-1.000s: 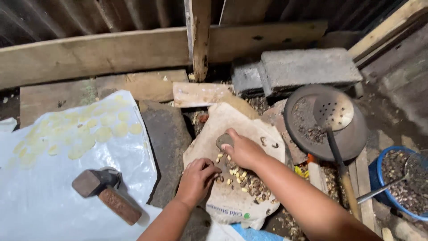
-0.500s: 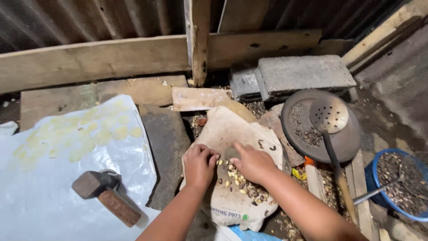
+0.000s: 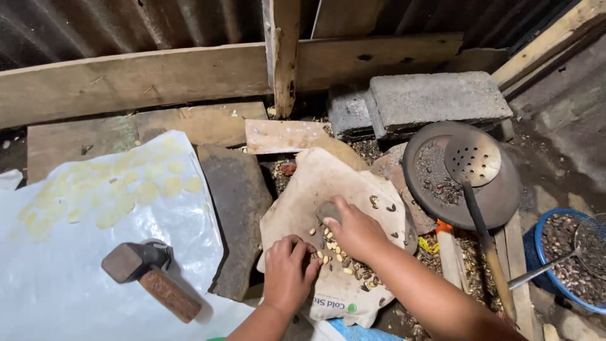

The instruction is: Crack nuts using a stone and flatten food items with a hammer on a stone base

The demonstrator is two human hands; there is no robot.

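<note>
While both hands work low over a pale flat stone slab (image 3: pixel 328 183), the right hand (image 3: pixel 356 230) is closed around a small grey stone (image 3: pixel 328 211), with the fingers wrapped over its top. This stone sits on the slab, near its middle, and the hand holds it just above a scatter of light seeds (image 3: pixel 334 252). The left hand (image 3: pixel 287 275) lies just beside the right one, palm down, with its fingers bent and the tips touching the seeds at the lower edge of the slab; its grip is together on some seeds, but how many it holds I cannot tell. A white printed sack (image 3: pixel 341 297) lies under the slab and shows below the hands.

To the left, a hammer (image 3: pixel 151 275) with a rusty handle rests on a white plastic sheet (image 3: pixel 63 271), well apart from the hands. On this sheet there are rows of flat yellowish discs (image 3: pixel 101 196). To the right, a perforated ladle (image 3: pixel 473 158) lies on a round dark pan (image 3: pixel 499 196), and a blue bowl (image 3: pixel 543 252) with dark shells stands at the edge. A grey concrete block (image 3: pixel 435 98) lies behind the pan, against the wooden planks (image 3: pixel 126 79).
</note>
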